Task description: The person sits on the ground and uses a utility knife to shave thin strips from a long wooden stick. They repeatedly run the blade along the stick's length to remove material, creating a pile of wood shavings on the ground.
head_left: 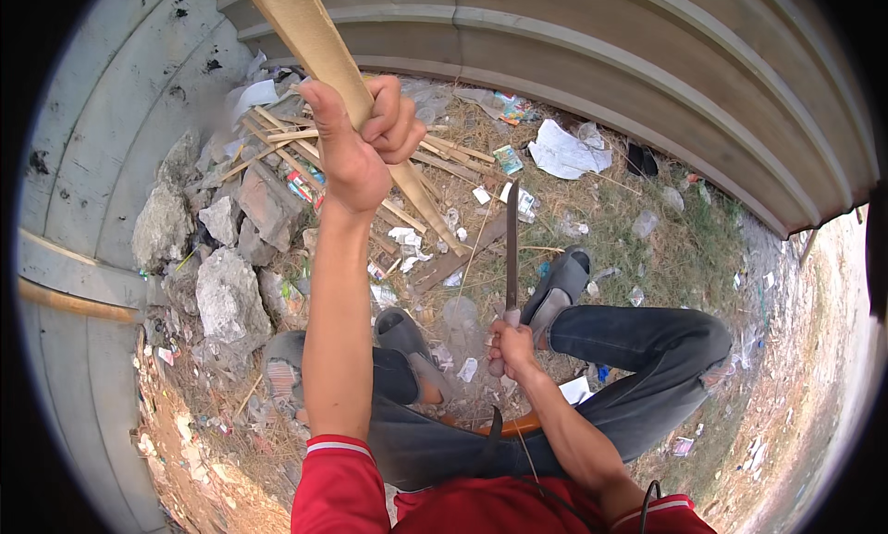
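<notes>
Standing highest and largest, the grey ribbed metal wall (647,58) closes the far side of the littered, grassy ground (666,257). Before it lies a loose pile of thin, pale wooden strips (296,138), beside rough grey rocks (231,294). The long, flat, pale-brown wooden strip (335,62) is raised and slants across the middle, its narrow lower end toward the ground; whether this end touches, I cannot tell. The left hand (359,146) is clamped around it, thumb on one side and fingers on the other — probably so that it does not turn. Between the bent legs is the long, dark-bladed knife with the pale handle (512,247), its blade apart from the strip. The right hand (513,344) is closed around the handle, blade pointing away from the body — a safer direction, I judge, for the knees and fingers.
</notes>
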{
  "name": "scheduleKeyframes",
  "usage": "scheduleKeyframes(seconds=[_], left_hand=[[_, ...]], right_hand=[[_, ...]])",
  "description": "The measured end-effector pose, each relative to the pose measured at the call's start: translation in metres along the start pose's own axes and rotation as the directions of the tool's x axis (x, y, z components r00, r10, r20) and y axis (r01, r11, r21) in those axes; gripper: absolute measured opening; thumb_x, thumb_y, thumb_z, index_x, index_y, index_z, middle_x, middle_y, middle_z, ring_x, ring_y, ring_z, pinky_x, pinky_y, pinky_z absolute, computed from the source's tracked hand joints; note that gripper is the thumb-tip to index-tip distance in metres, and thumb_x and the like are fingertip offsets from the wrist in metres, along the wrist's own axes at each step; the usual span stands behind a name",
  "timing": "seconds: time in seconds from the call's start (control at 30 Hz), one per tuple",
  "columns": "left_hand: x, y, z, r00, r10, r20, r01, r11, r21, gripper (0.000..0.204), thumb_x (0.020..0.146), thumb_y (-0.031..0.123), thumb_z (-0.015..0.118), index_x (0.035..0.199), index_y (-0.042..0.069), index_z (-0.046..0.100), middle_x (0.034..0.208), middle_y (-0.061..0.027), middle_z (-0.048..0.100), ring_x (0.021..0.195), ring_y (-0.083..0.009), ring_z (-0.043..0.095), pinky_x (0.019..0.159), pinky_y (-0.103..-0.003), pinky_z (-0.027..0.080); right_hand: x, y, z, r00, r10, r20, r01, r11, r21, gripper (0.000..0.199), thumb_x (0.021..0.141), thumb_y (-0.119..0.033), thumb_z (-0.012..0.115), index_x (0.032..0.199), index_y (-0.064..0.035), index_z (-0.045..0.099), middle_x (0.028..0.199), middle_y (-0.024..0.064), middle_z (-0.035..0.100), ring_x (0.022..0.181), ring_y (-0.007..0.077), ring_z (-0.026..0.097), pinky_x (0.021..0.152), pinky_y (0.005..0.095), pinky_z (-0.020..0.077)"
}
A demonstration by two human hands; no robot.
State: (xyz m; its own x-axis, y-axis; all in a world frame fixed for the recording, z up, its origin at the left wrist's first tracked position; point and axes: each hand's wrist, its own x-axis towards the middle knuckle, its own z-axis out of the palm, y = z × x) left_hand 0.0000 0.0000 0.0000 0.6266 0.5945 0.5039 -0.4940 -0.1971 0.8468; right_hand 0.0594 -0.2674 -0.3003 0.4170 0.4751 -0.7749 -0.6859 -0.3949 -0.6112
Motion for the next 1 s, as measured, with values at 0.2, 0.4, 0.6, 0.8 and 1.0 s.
scheduleKeyframes(seconds=[0.2,0.4,0.6,0.8,1.0], left_hand=[[0.006,0.001,0.017,0.999,-0.030,0.014,0.029,0.999,0.030,0.080,0.082,0.095,0.024,0.063,0.017,0.023,0.056,0.0077,0.018,0.051,-0.0066,0.010,0.046,-0.025,0.011],[0.011,-0.009,0.025,1.000,0.004,-0.020,-0.003,0.999,0.038,0.081,0.082,0.095,0.023,0.062,0.017,0.024,0.055,0.0078,0.018,0.050,-0.0063,0.010,0.046,-0.025,0.011],[0.012,-0.006,0.021,0.998,-0.013,-0.067,0.014,1.000,0.014,0.081,0.082,0.095,0.031,0.061,0.016,0.025,0.056,0.0080,0.019,0.050,-0.0052,0.014,0.046,-0.024,0.013],[0.020,-0.013,0.022,0.998,-0.013,-0.055,0.012,1.000,-0.018,0.079,0.085,0.092,0.026,0.064,0.017,0.025,0.056,0.0079,0.017,0.051,-0.0063,0.009,0.046,-0.025,0.011],[0.017,-0.011,0.010,0.997,0.048,-0.062,-0.048,0.999,0.015,0.077,0.088,0.090,0.029,0.064,0.016,0.026,0.057,0.0077,0.017,0.051,-0.0063,0.010,0.046,-0.025,0.012]], right_hand=[[-0.043,-0.080,0.034,0.777,-0.629,-0.021,0.617,0.755,0.223,0.017,0.089,-0.010,0.066,0.078,-0.0037,0.055,0.056,0.0015,0.045,0.042,0.0129,0.041,0.043,0.0314,0.0386],[0.001,0.034,-0.020,0.998,0.056,0.037,-0.039,0.929,-0.368,0.016,0.086,-0.008,0.067,0.075,-0.0008,0.059,0.060,0.0053,0.054,0.043,0.0156,0.050,0.039,0.0337,0.0392],[-0.032,-0.061,0.035,0.841,-0.538,0.061,0.531,0.797,-0.286,0.019,0.083,-0.011,0.072,0.072,-0.0010,0.060,0.055,0.0049,0.053,0.043,0.0150,0.050,0.041,0.0336,0.0401],[0.004,0.045,-0.009,0.940,-0.341,0.017,0.310,0.832,-0.460,0.020,0.082,-0.014,0.073,0.071,0.0005,0.063,0.057,0.0076,0.058,0.045,0.0166,0.055,0.042,0.0352,0.0414],[-0.002,0.020,0.010,0.984,-0.179,0.007,0.167,0.906,-0.388,0.020,0.080,-0.014,0.075,0.071,0.0026,0.068,0.057,0.0059,0.059,0.052,0.0195,0.059,0.049,0.0364,0.0437]])
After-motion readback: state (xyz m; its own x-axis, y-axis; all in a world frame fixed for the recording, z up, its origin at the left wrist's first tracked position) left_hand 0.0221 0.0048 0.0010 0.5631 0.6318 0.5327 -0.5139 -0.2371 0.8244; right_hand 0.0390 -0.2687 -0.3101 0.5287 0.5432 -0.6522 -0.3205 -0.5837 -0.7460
